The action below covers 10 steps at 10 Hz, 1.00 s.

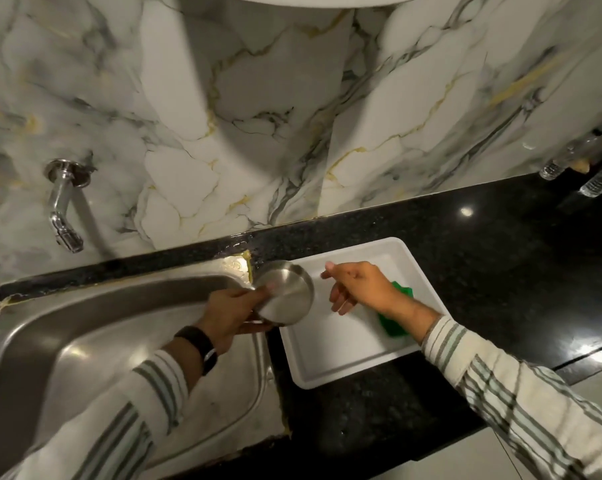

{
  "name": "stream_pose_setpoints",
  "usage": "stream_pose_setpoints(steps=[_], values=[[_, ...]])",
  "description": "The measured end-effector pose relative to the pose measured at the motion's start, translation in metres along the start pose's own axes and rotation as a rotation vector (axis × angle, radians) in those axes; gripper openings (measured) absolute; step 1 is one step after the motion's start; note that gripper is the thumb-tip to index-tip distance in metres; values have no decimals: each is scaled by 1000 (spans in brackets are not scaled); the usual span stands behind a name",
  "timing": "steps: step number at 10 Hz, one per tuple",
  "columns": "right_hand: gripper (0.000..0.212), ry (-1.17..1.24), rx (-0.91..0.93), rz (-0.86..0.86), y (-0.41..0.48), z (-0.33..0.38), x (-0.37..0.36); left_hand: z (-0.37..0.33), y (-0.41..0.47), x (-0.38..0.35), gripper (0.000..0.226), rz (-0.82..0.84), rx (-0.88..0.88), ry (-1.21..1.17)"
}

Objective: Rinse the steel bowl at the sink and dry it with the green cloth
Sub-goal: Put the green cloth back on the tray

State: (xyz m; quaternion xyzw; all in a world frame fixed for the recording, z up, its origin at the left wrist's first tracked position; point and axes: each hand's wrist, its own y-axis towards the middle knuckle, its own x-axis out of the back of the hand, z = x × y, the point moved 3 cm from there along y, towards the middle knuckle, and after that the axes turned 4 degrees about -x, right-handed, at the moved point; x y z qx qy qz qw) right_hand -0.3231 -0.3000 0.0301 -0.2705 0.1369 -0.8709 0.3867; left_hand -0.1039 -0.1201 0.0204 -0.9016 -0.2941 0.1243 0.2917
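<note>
Bowl [285, 294] of steel clenched in my left hand [228, 315] at the sink's [85, 327] right edge; green cloth [395, 318] lies just right, under my released right hand [356, 289].

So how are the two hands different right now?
The left hand grips the steel bowl at the sink's edge; the right hand holds nothing, hovering over the white tray. Only the left wrist wears a dark watch. Both have striped sleeves.
</note>
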Motion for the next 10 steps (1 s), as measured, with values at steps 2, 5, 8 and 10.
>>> stream_pose_setpoints(steps=[2, 5, 8, 10], values=[[21, -347, 180, -83, 7, -14, -17, 47, 16, -42, 38, -12, 106, 9], [21, -590, 95, -161, 12, -72, -13, 77, 29, -86, 25, 11, -140, 624], [25, -542, 54, -163, 14, -94, -22, 70, 8, -100, 35, 238, -115, 788], [34, -554, 35, -167, 23, -113, -30, 60, -9, -53, 50, 208, -156, 733]])
